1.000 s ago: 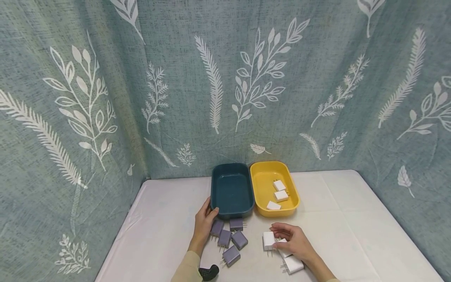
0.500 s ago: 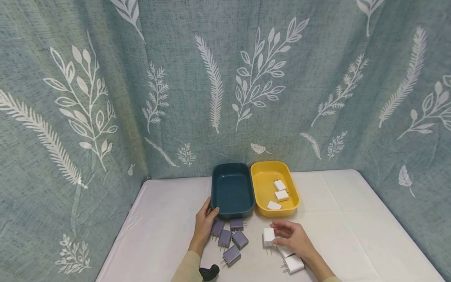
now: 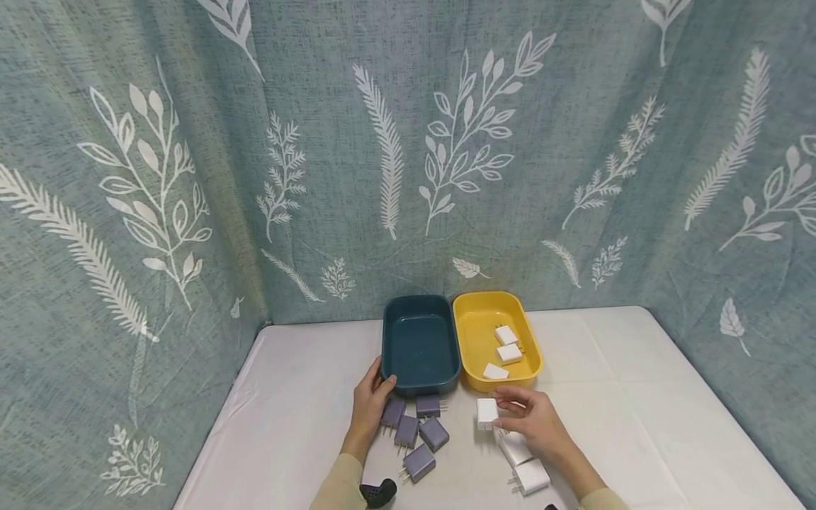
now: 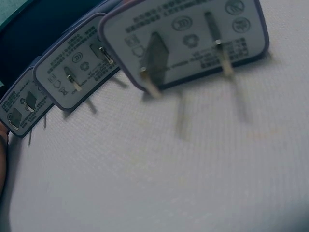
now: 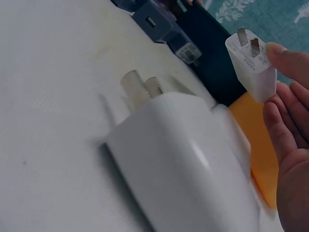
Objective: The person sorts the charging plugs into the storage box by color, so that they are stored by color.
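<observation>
My right hand (image 3: 535,418) pinches a white charger plug (image 3: 487,414) between thumb and fingers. In the right wrist view this plug (image 5: 252,65) is raised, its two prongs facing the camera. Two more white charger plugs (image 3: 532,477) lie on the cloth below that hand, one large in the right wrist view. My left hand (image 3: 368,407) holds the front left corner of a dark blue tray (image 3: 421,388), thumb at the front. Several purple charger plugs (image 3: 418,463) lie just before this tray; the left wrist view shows the pronged faces of three purple plugs (image 4: 188,43).
A yellow tray (image 3: 468,319) with three white plugs (image 3: 508,353) stands against the blue tray's right side. The white-covered table (image 3: 287,411) ends at a leaf-patterned curtain (image 3: 344,163). A black curved object (image 3: 379,493) is beside the left sleeve.
My right hand has lifted the white plug and carried it slightly away from me, toward the yellow tray. The left hand has stayed at the blue tray's corner.
</observation>
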{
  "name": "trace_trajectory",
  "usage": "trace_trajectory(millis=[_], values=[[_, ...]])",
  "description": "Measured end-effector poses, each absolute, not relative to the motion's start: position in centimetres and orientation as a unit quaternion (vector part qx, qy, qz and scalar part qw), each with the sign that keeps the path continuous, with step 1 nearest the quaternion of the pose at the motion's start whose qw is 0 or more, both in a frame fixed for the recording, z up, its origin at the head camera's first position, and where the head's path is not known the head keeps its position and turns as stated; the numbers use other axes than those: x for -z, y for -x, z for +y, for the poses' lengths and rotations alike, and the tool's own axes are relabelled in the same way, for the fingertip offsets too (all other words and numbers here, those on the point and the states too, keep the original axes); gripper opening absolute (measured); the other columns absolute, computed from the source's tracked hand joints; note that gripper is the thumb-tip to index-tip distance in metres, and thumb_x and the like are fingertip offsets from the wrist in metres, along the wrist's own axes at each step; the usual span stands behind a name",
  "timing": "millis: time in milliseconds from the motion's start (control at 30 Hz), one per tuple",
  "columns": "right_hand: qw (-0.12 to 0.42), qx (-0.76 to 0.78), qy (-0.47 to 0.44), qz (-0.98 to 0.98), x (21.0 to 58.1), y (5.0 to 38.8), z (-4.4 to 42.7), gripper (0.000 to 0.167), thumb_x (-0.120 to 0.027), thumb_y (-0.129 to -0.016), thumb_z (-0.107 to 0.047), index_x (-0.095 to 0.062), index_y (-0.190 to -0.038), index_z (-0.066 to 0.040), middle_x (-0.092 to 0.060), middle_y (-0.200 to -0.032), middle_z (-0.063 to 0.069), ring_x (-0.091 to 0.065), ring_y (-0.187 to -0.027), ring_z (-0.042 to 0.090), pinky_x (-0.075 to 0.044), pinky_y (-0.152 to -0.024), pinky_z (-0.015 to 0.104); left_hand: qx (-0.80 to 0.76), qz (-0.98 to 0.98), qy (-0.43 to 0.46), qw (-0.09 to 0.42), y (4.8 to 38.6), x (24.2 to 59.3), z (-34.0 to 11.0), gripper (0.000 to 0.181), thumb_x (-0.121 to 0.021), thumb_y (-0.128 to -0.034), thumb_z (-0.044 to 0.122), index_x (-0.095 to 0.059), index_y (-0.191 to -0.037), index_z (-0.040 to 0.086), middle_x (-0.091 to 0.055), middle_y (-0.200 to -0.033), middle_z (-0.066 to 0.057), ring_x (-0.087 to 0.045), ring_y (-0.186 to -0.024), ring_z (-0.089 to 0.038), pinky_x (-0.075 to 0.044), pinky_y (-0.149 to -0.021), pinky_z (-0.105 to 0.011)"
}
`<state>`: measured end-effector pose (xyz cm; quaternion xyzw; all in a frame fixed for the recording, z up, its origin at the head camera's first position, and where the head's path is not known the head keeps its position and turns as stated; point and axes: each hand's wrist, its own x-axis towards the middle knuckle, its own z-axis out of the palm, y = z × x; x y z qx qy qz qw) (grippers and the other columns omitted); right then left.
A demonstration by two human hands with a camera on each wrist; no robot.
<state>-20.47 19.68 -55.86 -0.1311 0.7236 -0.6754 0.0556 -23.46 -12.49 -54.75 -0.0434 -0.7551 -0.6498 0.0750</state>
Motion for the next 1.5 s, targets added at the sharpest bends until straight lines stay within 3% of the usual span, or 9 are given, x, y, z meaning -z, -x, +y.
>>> trace_trajectory(millis=[267,467,733,867,1133,1500], values=[[0.013,0.690,0.140,0.710,54.6,21.4,19.7,0.060,-0.078,-0.074,0.005,-0.051,-0.127,0.018,-0.056,-0.124,0.038,-0.064,-0.103,-0.002,-0.055,-0.094,0.022,0.649,-0.756,0.045,0.073,23.6,54.7,-12.4,0.060,-0.058,-0.0962,0.011,-0.033,-0.148,-0.006,-0.035,-0.153,-0.025,-0.039,-0.140,-0.036,-0.038,-0.112,-0.041],[-0.004,0.675,0.116,0.729,54.0,21.8,19.5,0.058,-0.079,-0.074,0.003,-0.054,-0.126,0.014,-0.062,-0.124,0.026,-0.065,-0.102,-0.003,-0.054,-0.093,0.017,0.648,-0.757,0.046,0.073,23.7,54.6,-12.4,0.059,-0.057,-0.0966,0.011,-0.033,-0.148,-0.007,-0.035,-0.153,-0.025,-0.040,-0.139,-0.037,-0.038,-0.112,-0.041],[-0.033,0.666,0.095,0.739,53.0,22.7,19.0,0.057,-0.081,-0.075,-0.002,-0.058,-0.126,0.007,-0.061,-0.126,0.027,-0.064,-0.103,-0.003,-0.054,-0.095,0.023,0.647,-0.757,0.046,0.076,23.7,54.7,-12.5,0.059,-0.058,-0.0963,0.012,-0.034,-0.148,-0.006,-0.036,-0.153,-0.025,-0.041,-0.139,-0.037,-0.038,-0.112,-0.042],[-0.053,0.672,0.082,0.734,52.6,23.2,18.4,0.056,-0.082,-0.075,-0.003,-0.059,-0.125,0.007,-0.061,-0.126,0.027,-0.064,-0.102,0.000,-0.054,-0.096,0.028,0.648,-0.755,0.045,0.086,24.5,56.3,-12.8,0.060,-0.058,-0.0963,0.016,-0.035,-0.149,-0.002,-0.036,-0.153,-0.022,-0.041,-0.140,-0.035,-0.038,-0.113,-0.040],[-0.078,0.675,0.043,0.733,52.1,24.1,17.6,0.053,-0.081,-0.076,-0.002,-0.061,-0.124,0.005,-0.063,-0.125,0.023,-0.064,-0.104,0.008,-0.053,-0.097,0.025,0.641,-0.760,0.038,0.098,25.3,58.2,-12.9,0.061,-0.059,-0.0962,0.021,-0.036,-0.149,0.003,-0.038,-0.154,-0.018,-0.042,-0.140,-0.032,-0.039,-0.112,-0.037],[-0.097,0.669,0.001,0.737,51.9,25.3,17.1,0.051,-0.080,-0.076,-0.001,-0.062,-0.123,0.003,-0.065,-0.125,0.023,-0.065,-0.098,0.003,-0.054,-0.093,0.019,0.636,-0.764,0.036,0.105,25.3,58.1,-12.8,0.059,-0.059,-0.0958,0.018,-0.037,-0.148,0.001,-0.039,-0.152,-0.020,-0.041,-0.140,-0.034,-0.038,-0.113,-0.041]])
